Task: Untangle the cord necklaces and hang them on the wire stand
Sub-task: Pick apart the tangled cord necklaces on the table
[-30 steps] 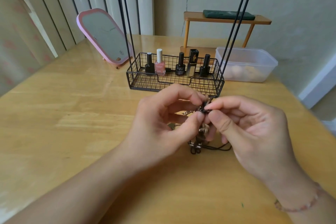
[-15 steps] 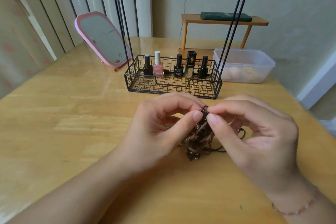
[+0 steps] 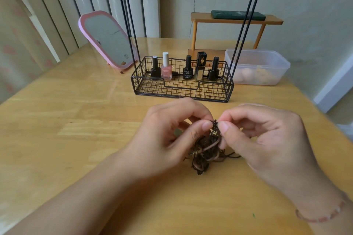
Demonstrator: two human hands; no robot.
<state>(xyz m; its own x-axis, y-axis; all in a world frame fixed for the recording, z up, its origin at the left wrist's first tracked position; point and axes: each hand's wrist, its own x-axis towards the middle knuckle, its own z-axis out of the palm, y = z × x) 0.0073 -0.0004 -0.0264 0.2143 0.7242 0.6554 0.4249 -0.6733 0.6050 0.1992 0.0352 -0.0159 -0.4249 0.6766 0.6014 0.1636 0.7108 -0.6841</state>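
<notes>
A tangled clump of brown and black cord necklaces [image 3: 205, 150] hangs between my hands just above the wooden table [image 3: 76, 120]. My left hand [image 3: 168, 137] pinches the top of the tangle with thumb and forefinger. My right hand [image 3: 263, 139] pinches the same dark knot from the other side, fingertips almost touching. The black wire stand [image 3: 181, 89] is right behind my hands, its basket base on the table and its thin uprights rising out of view; a few hooks show at the top edge.
Several nail polish bottles [image 3: 188, 67] stand in the stand's basket. A pink-framed mirror [image 3: 107, 41] leans at the back left. A clear plastic tub [image 3: 257, 66] sits at the back right, in front of a small wooden shelf [image 3: 235, 20].
The tangle has dropped lower and looser beneath my fingers. Both hands stay pinched on the knot, shifted slightly toward me.
</notes>
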